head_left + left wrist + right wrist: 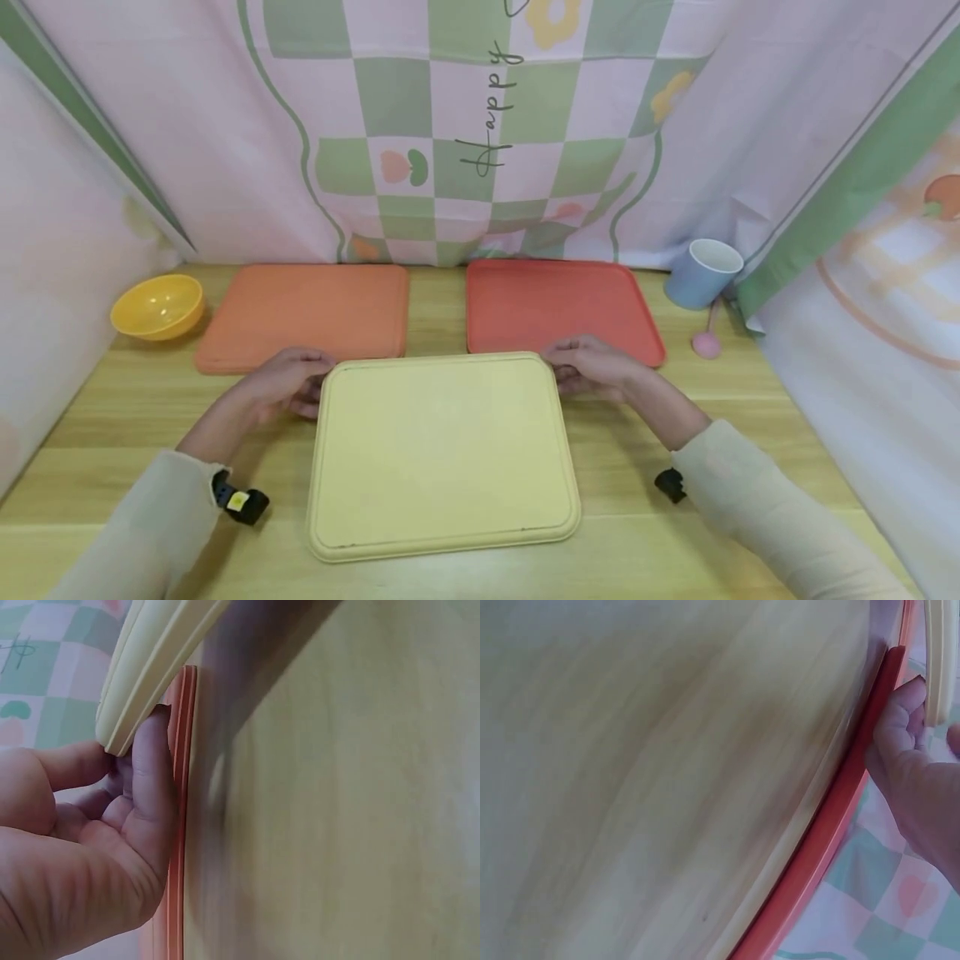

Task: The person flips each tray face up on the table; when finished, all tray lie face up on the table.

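A pale yellow rectangular tray (pixel 442 454) is held between both hands in the head view. My left hand (pixel 296 383) pinches its far left corner. In the left wrist view, the thumb and fingers (pixel 154 772) of that hand grip the ridged yellow edge (pixel 146 682), which is raised off the table. My right hand (pixel 588 367) holds the far right corner; the right wrist view shows its fingers (pixel 900 724) at the yellow rim (pixel 937 667), with the thumb partly cut off. Behind the yellow tray lie an orange tray (pixel 307 312) at left and a red tray (pixel 558 304) at right.
On the wooden table (pixel 667 550), a yellow bowl (pixel 159 308) stands at the far left. A blue mug (pixel 697 279) is at the far right, with a pink round-ended utensil (pixel 707 343) in front of it. A checked curtain (pixel 465 108) hangs along the back edge.
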The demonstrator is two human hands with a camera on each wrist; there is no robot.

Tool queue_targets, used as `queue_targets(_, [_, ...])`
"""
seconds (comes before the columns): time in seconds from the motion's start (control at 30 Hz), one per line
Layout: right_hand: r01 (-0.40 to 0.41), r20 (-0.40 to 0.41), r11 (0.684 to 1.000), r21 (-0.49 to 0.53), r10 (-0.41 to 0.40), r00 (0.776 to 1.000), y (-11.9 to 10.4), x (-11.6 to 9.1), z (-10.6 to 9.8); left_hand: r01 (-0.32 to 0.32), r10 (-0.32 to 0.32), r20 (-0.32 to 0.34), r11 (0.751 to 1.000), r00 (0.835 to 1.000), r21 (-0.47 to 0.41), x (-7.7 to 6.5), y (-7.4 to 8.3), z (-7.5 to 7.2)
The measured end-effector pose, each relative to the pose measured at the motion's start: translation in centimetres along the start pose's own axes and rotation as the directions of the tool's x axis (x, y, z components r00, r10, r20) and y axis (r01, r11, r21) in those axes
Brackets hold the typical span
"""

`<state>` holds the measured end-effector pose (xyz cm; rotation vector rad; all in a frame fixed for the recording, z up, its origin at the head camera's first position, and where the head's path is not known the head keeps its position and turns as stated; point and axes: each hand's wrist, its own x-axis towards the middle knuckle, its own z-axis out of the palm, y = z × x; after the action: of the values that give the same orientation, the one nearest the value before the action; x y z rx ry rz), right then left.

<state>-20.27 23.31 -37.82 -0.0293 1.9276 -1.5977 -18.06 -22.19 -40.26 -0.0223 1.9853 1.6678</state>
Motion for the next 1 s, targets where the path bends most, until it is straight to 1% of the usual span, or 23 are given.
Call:
queue_targets(0.1, [-0.004, -0.018, 0.996, 0.090, 0.006, 1.000, -0.2, 0.1, 0.3, -0.006, 0.006, 0.004, 0.999, 1.000, -0.048, 0.1, 0.3, 0.0])
queue_targets(0.23, [0.025, -0.064, 0.979, 0.201, -0.012, 0.998, -0.7, 0.2, 0.7, -0.023, 0.023, 0.004, 0.992, 1.000, -0.124, 0.1, 1.0, -0.1])
queue_targets(0.33, [0.052, -0.096, 0.955, 0.290, -0.025, 0.995, -1.3, 0.2, 0.8, -0.042, 0.042, -0.001, 0.984, 0.999, -0.174, 0.1, 1.7, -0.1])
queue_targets(0.4, [0.065, -0.110, 0.934, 0.351, -0.028, 0.994, -1.9, 0.1, 0.9, -0.060, 0.060, -0.006, 0.977, 0.998, -0.204, 0.0, 2.2, -0.1])
queue_targets(0.47, [0.081, -0.108, 0.920, 0.382, -0.043, 0.993, -2.6, 0.0, 0.9, -0.078, 0.076, -0.021, 0.968, 0.997, -0.240, -0.2, 2.7, -0.1])
queue_targets(0.6, [0.121, -0.119, 0.907, 0.403, -0.080, 0.990, -4.2, -0.4, 0.8, -0.130, 0.121, -0.051, 0.945, 0.991, -0.300, -0.6, 4.1, 0.0])
queue_targets(0.8, [0.188, -0.135, 0.903, 0.385, -0.147, 0.980, -6.6, -1.7, 0.4, -0.188, 0.170, -0.081, 0.915, 0.982, -0.357, -1.1, 6.3, 0.7])
queue_targets(0.9, [0.218, -0.142, 0.895, 0.389, -0.176, 0.974, -7.3, -2.1, 0.3, -0.215, 0.196, -0.089, 0.889, 0.977, -0.404, -1.2, 6.9, 0.9])
queue_targets(1.0, [0.249, -0.131, 0.879, 0.407, -0.214, 0.968, -7.7, -2.4, 0.1, -0.246, 0.228, -0.095, 0.862, 0.969, -0.444, -1.3, 7.5, 1.2])
